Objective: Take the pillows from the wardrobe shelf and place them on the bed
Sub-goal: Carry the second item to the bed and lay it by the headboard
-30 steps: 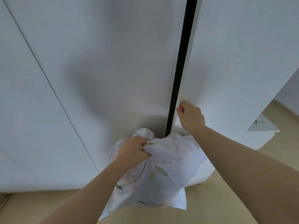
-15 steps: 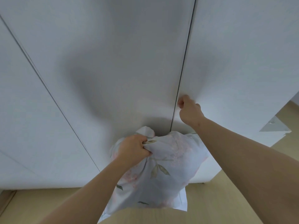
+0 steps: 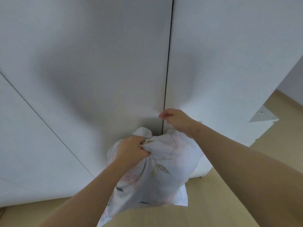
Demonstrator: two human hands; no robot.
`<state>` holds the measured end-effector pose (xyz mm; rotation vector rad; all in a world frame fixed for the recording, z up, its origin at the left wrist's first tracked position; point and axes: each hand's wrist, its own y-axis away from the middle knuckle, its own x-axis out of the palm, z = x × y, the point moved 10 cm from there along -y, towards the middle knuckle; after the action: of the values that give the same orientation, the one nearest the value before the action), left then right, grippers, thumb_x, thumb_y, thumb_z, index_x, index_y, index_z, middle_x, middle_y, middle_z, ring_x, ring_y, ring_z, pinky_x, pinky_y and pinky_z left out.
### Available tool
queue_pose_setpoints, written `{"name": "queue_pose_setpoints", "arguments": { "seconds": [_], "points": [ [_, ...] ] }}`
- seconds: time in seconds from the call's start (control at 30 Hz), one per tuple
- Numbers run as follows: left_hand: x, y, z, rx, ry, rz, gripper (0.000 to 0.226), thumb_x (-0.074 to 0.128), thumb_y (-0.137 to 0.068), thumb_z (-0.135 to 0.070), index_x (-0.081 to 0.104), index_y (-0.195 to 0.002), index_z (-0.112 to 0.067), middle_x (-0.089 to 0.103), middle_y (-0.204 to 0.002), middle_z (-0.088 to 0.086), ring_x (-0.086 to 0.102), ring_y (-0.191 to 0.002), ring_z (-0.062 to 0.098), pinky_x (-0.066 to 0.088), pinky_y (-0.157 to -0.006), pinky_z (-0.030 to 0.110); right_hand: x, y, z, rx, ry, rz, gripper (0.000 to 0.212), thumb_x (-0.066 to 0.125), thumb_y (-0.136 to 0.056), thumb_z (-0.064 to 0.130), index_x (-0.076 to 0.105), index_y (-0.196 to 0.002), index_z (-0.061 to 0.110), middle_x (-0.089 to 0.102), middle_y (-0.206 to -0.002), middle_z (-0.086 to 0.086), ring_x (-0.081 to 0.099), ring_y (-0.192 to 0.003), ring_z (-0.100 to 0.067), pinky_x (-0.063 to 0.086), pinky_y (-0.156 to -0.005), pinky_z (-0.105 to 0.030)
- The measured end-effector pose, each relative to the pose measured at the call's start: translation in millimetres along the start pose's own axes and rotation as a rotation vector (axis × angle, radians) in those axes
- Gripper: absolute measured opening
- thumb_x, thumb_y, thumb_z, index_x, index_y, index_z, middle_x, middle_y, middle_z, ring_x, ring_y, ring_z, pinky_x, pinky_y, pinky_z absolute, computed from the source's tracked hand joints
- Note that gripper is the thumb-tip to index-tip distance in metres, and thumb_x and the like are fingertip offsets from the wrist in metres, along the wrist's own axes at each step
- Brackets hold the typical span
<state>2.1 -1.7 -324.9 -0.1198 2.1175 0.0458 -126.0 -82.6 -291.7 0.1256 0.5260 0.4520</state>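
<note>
- The left hand (image 3: 132, 149) is clenched on a bunched fold of the floral pillow (image 3: 157, 169), which hangs in front of the white wardrobe doors (image 3: 98, 63).
- The right hand (image 3: 176, 118) is at the thin dark seam (image 3: 167, 79) between two doors, fingers loosely curled, holding nothing.
- Pale wood floor (image 3: 221, 194) lies below.

Light wood-tone floor (image 3: 229, 185) extends along the base of the frame and rises toward the right edge. A white wall (image 3: 293, 76) occupies the area at far right, above the floor.
</note>
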Motion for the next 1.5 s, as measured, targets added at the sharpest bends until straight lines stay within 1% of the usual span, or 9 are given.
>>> {"name": "queue_pose_setpoints", "arguments": {
  "seconds": [0.17,0.33,0.47,0.57,0.8,0.97,1.1,1.27,1.5],
  "points": [
    [25,-15,-14,0.049,-0.001,0.091,0.036,0.065,-0.075,-0.034,0.040,-0.050,-0.029,0.044,-0.053,-0.010,0.046,-0.056,0.012,0.029,-0.048,0.020,24,37,-37,0.020,0.479,0.307,0.059,0.063,-0.081,0.049,0.047,-0.132,0.023,0.053,-0.134,0.000,0.047,-0.124,-0.022,0.037,-0.101,-0.033],
    [61,-24,-60,0.195,0.005,0.179,0.032,0.062,-0.069,-0.035,0.037,-0.051,-0.025,0.041,-0.054,-0.009,0.042,-0.053,0.009,0.025,-0.047,0.019,-16,64,-102,0.113,0.864,0.149,0.098,0.074,-0.061,0.048,0.020,-0.143,0.037,0.041,-0.144,0.004,0.035,-0.133,-0.026,0.025,-0.109,-0.044],
    [101,-22,-107,0.368,-0.030,0.260,0.036,0.065,-0.064,-0.033,0.032,-0.051,-0.024,0.038,-0.054,-0.007,0.040,-0.054,0.011,0.022,-0.047,0.019,-47,95,-152,0.232,0.822,-0.007,0.050,0.072,-0.065,0.044,0.051,-0.105,0.024,0.064,-0.104,0.003,0.056,-0.104,-0.022,0.033,-0.090,-0.034],
    [138,-17,-150,0.496,-0.051,0.376,0.028,0.069,-0.066,-0.031,0.045,-0.058,-0.020,0.045,-0.057,-0.006,0.050,-0.065,0.016,0.027,-0.049,0.023,-65,128,-189,0.337,0.689,-0.065,0.033,0.069,-0.070,0.038,0.050,-0.090,0.021,0.059,-0.088,0.004,0.056,-0.088,-0.021,0.036,-0.075,-0.030],
    [238,-6,-251,0.659,-0.175,0.633,0.022,0.071,-0.071,-0.028,0.056,-0.080,-0.014,0.054,-0.080,-0.003,0.055,-0.079,0.019,0.036,-0.063,0.027,-124,190,-273,0.481,0.518,-0.106,0.042,0.063,-0.078,0.034,0.049,-0.116,0.022,0.062,-0.115,0.000,0.057,-0.106,-0.024,0.043,-0.080,-0.033],
    [325,4,-358,0.717,-0.172,0.774,0.029,0.062,-0.054,-0.042,0.037,-0.055,-0.026,0.049,-0.064,-0.008,0.061,-0.079,0.025,0.037,-0.062,0.029,-213,246,-350,0.586,0.483,-0.192,0.047,0.062,-0.078,0.037,0.046,-0.120,0.022,0.062,-0.118,-0.001,0.057,-0.109,-0.026,0.046,-0.084,-0.036],
    [376,27,-455,0.902,-0.259,0.786,0.023,0.067,-0.068,-0.036,0.051,-0.068,-0.019,0.055,-0.072,-0.005,0.057,-0.078,0.018,0.036,-0.058,0.029,-280,295,-402,0.660,0.530,-0.258,0.058,0.057,-0.081,0.041,0.037,-0.131,0.019,0.061,-0.119,-0.004,0.058,-0.109,-0.029,0.048,-0.083,-0.038],
    [432,46,-563,1.027,-0.270,0.816,0.022,0.064,-0.074,-0.033,0.046,-0.063,-0.025,0.054,-0.068,-0.006,0.051,-0.072,0.016,0.033,-0.056,0.028,-370,346,-455,0.734,0.582,-0.343,0.039,0.054,-0.084,0.042,0.046,-0.116,0.020,0.059,-0.121,-0.006,0.055,-0.113,-0.029,0.043,-0.091,-0.040],
    [534,43,-707,1.220,-0.259,0.844,0.027,0.062,-0.078,-0.038,0.063,-0.104,-0.033,0.070,-0.097,-0.001,0.061,-0.094,0.022,0.043,-0.068,0.028,-496,401,-531,0.878,0.532,-0.484,0.036,0.052,-0.084,0.038,0.048,-0.116,0.023,0.059,-0.123,-0.005,0.054,-0.115,-0.028,0.039,-0.094,-0.038]
  ]
}}
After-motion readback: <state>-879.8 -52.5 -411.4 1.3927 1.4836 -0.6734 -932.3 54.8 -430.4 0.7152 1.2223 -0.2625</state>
